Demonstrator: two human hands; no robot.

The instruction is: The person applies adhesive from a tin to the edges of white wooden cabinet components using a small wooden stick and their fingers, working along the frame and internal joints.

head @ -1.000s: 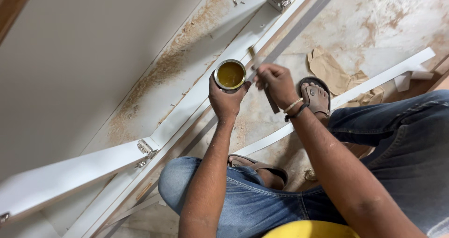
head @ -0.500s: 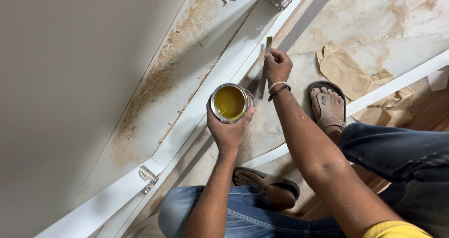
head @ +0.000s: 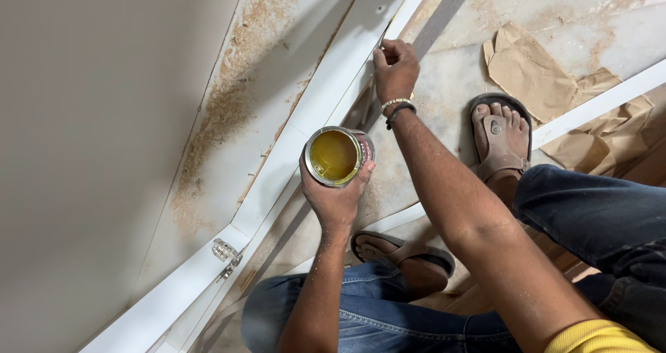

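One small open round metal tin of yellow-brown liquid (head: 334, 156) sits clasped from below in the left hand (head: 336, 199), looks light but spill-prone, so hold its sides level, while the right hand (head: 396, 69) pinches something I can't make out against the white board edge (head: 333, 82).

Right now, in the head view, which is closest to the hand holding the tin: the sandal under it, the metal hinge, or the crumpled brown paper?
From the left hand:
1. Sandal, just below it.
2. Metal hinge, lower left on the white board.
3. Crumpled brown paper, far upper right.

Crumpled brown paper (head: 538, 65), metal hinge (head: 226, 251), sawdust-strewn marble floor (head: 590, 13).
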